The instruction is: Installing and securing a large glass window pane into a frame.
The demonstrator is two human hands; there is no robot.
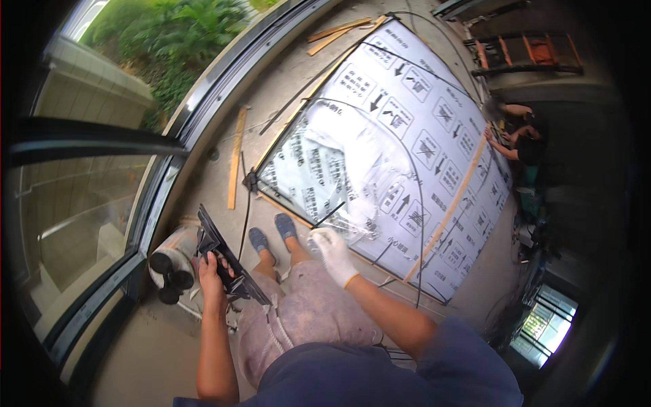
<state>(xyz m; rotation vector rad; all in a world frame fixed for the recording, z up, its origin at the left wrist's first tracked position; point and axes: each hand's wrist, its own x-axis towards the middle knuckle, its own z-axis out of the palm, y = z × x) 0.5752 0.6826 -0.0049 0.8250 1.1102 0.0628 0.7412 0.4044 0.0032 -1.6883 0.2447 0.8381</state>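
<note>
Two hands to record, both at lower centre of the frame. Find left hand (211, 275) bare, fingers curled firmly about a long black tool (232, 254), tilted, left of centre. Find right hand (330, 252) in a white glove, fingers bent, at the lower edge of the panel (397, 119). Cannot tell a grip on the thin black strip (331, 214) there from mere nearness.

Note panel spread from centre to upper right, wrapped in printed white, with loose clear film (363, 220) crumpled near the glove. Note also a dark cable (420, 203) looped across it, and a co-worker (527, 150) at its right edge, hands on the wrapping.

Risks, by judgement: could drop tool on the shoes (284, 224) through a slipping one-handed hold. Could chip or scratch panel by swinging tool against its edge. Could catch cable or film in a lift and so lose balance. Could trip on the wood strip (237, 159), upper left of the shoes. Could pinch fingers at either edge through an unannounced shift.
</note>
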